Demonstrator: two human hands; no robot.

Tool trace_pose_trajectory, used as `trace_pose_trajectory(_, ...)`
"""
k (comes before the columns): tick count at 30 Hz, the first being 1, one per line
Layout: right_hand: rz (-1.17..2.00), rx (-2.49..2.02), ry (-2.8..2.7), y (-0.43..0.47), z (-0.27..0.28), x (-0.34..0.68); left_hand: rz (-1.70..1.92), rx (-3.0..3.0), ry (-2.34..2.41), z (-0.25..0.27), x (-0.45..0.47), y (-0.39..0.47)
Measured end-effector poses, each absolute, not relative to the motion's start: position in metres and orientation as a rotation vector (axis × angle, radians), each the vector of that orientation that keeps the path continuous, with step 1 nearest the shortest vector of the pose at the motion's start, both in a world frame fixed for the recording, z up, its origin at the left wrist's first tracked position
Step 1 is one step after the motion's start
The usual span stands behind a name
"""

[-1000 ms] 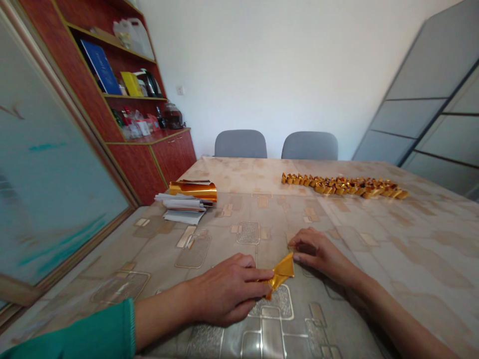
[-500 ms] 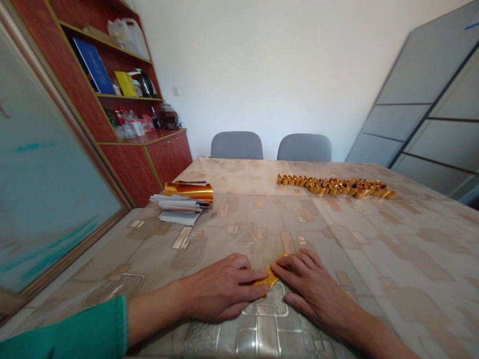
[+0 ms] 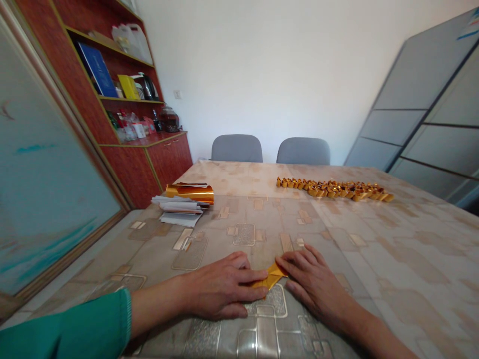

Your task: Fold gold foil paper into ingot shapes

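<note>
A folded strip of gold foil paper point(image 3: 276, 271) lies on the patterned tablecloth, slanting up to the right between my two hands. My left hand point(image 3: 220, 286) presses the paper's lower left end against the table, its index and middle fingers stretched over it. At the upper right end, the bent fingertips of my right hand point(image 3: 314, 279) hold the paper's tip, with the thumb on the near side. Fingers cover both ends of the paper.
A stack of gold and white paper sheets point(image 3: 179, 209) lies at the table's left. Several folded gold paper pieces point(image 3: 333, 189) stand in rows at the far right. Two grey chairs point(image 3: 237, 148) are behind the table point(image 3: 239, 174). A red shelf cabinet point(image 3: 168, 152) stands left.
My right hand has shifted slightly right along the paper, showing more of its gold surface. My left hand stays pressed on the other end. The view has tilted slightly.
</note>
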State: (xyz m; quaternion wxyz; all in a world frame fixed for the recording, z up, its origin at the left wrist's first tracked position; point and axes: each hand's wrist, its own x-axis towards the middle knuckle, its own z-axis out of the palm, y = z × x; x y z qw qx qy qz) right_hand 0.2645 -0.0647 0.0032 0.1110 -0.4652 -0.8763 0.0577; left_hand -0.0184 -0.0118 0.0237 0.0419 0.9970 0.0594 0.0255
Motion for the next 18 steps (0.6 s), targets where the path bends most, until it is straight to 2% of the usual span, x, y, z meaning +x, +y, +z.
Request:
trace_pose_trajectory(10,0.049,-1.245,-2.707,-0.081,-0.003,0.279,0.126,2.999,0.134,0.023,-0.02,-0.008)
trace_pose_trajectory(18,0.222,-1.324,-2.715,-0.075,-0.004,0.29,0.175,2.963,0.1,0.027,-0.021,-0.006)
